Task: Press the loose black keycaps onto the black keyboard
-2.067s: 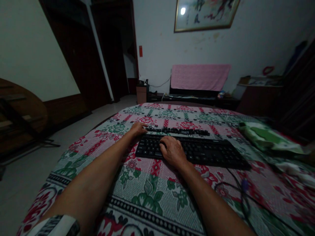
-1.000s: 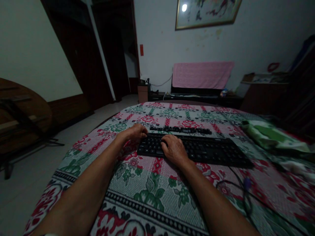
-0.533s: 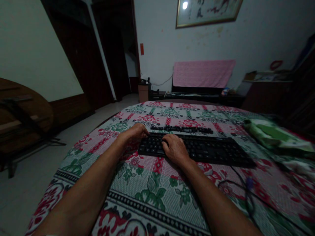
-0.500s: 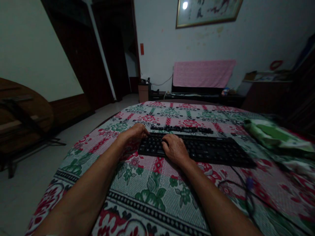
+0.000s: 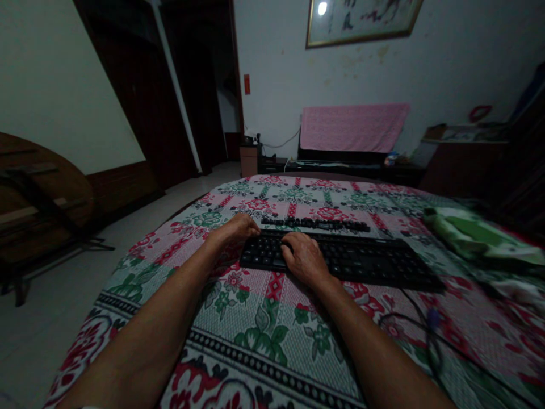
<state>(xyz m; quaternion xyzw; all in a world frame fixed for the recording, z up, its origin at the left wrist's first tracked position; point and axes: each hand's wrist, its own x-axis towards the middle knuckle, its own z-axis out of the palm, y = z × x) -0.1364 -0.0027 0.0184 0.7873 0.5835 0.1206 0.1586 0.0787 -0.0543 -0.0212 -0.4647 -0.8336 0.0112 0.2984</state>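
Observation:
A black keyboard (image 5: 370,262) lies across the patterned cloth in front of me, some of its keys hidden under my hands. My left hand (image 5: 239,226) is at its far left corner, fingers together and closed on the edge there. Over the left part of the keys, my right hand (image 5: 304,257) is bent down with curled fingers. Its fingertips are close to the keys, and whatever may be between them is hidden. Just behind the keyboard runs a row of small black pieces (image 5: 317,225) that look like loose keycaps.
The floral tablecloth (image 5: 264,335) covers a round table. A black cable (image 5: 430,341) curls at the right front. A green and white packet (image 5: 477,233) lies at the right. Beyond the table, a pink cloth (image 5: 353,128) hangs over a dark screen. A folded round table (image 5: 38,193) leans at left.
The view has shifted very slightly. Both hands stay in nearly the same places at the keyboard, and nothing else has visibly moved.

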